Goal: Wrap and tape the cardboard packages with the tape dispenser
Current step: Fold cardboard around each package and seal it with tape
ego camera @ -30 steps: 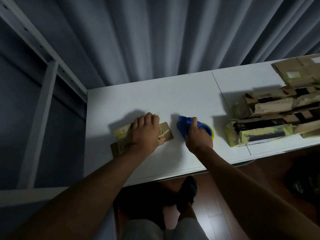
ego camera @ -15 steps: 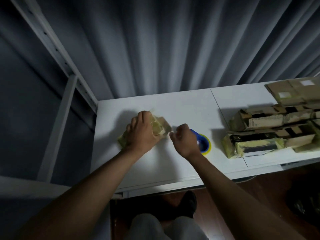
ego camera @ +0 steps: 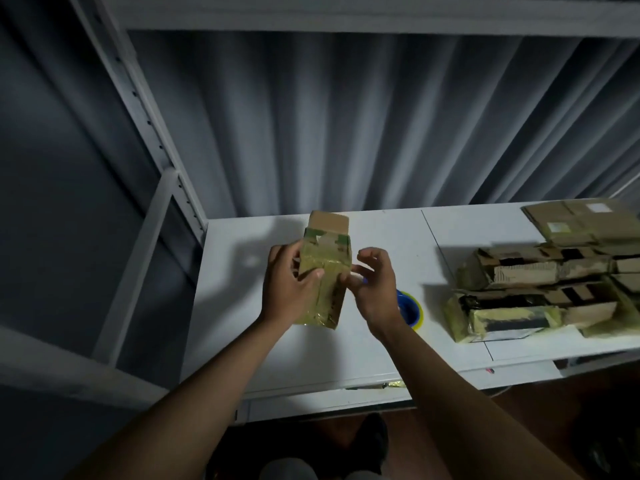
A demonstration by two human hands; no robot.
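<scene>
A flat cardboard package (ego camera: 327, 268), mostly wrapped in yellowish tape with bare brown card at its top, stands upright above the white table (ego camera: 311, 348). My left hand (ego camera: 289, 289) grips its left edge, thumb across the front. Just right of the package is my right hand (ego camera: 374, 289), fingers loosely curled and its thumb and fingertips touching the package's right edge. The blue tape dispenser (ego camera: 408, 310) with a yellow tape roll lies on the table behind my right wrist, partly hidden.
A pile of taped cardboard packages (ego camera: 540, 292) fills the table's right end, with flat brown boxes (ego camera: 581, 220) behind it. White shelf posts (ego camera: 152, 126) rise at the left. A grey curtain hangs behind. My shoe (ego camera: 374, 441) is under the table's front edge.
My left hand lifted the package off the table and turned it upright. My right hand let go of the tape dispenser, which stays on the table, and came up to the package.
</scene>
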